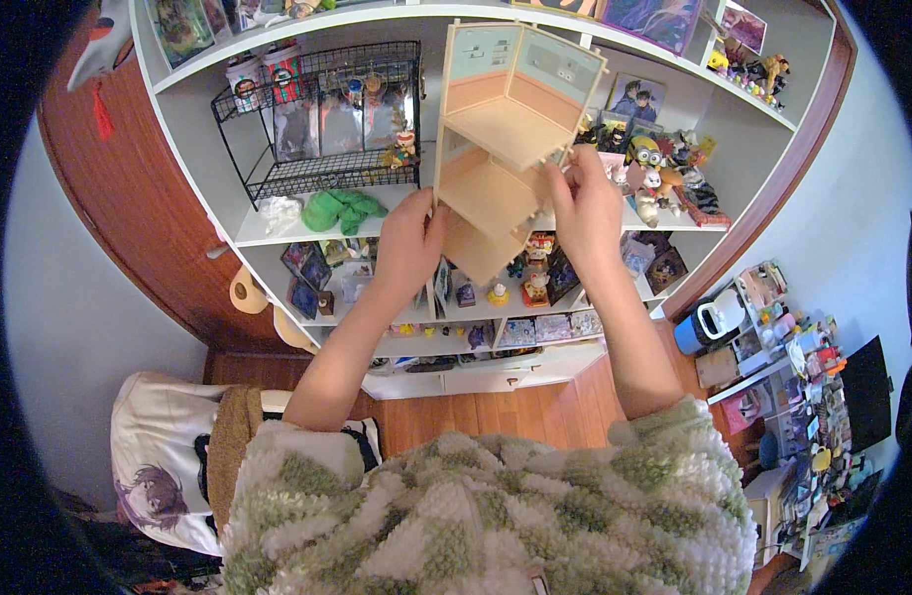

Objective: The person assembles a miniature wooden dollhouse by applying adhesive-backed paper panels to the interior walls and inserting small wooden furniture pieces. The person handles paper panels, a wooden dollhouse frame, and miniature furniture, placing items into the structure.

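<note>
Both my hands hold up a tall wooden display stand point(515, 129), like a small open dollhouse with stacked corner-shaped tiers and a printed room backdrop at its top. My left hand point(408, 243) grips its lower left edge, with the fingers partly hidden behind it. On the right side, my right hand point(585, 203) pinches the edge of the middle tier between thumb and fingers. The tiers hold nothing that I can see. The stand is in front of a white shelf unit point(322, 226), and its lower tier hides part of the shelves behind.
A black wire rack point(332, 178) stands on the shelf to the left, with a green cloth point(342, 210) before it. Several figurines point(646, 154) crowd the shelf on the right. A cloth-draped seat point(159, 446) is at lower left; a cluttered desk point(813, 426) is at right.
</note>
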### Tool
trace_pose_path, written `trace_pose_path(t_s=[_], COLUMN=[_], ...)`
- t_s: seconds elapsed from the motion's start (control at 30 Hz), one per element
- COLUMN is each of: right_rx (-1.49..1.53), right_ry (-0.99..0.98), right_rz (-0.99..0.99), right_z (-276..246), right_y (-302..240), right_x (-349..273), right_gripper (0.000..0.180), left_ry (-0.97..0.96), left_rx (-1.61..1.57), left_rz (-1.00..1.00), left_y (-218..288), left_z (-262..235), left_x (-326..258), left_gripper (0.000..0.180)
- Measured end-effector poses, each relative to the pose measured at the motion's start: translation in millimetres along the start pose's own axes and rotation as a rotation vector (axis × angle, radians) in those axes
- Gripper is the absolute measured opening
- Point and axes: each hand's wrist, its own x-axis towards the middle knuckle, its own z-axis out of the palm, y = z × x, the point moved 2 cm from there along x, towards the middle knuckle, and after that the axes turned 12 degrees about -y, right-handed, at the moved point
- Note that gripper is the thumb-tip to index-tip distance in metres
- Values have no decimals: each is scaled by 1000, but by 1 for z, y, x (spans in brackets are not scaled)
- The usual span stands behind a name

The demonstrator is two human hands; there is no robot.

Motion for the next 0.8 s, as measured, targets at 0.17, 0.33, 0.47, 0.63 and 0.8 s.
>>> trace_pose_path(t_s=[0.17,0.33,0.47,0.63,0.8], right_rx=[-57,-42,-32,-16,90], right_ry=[13,-39,-54,-61,-53], right_rz=[-11,10,52,31,42], right_z=[20,31,37,44,46], right_y=[4,5,10,16,17], right_x=[23,26,22,30,23], right_gripper=[20,16,16,21,30], left_ry=[41,47,40,60,48], left_rx=[35,48,27,51,104], left_rz=[-43,-71,-82,-61,-165], left_y=[-23,-36,-38,-39,-46], left_z=[8,11,15,19,22], left_x=[16,14,7,14,25], left_gripper=[15,14,11,12,14])
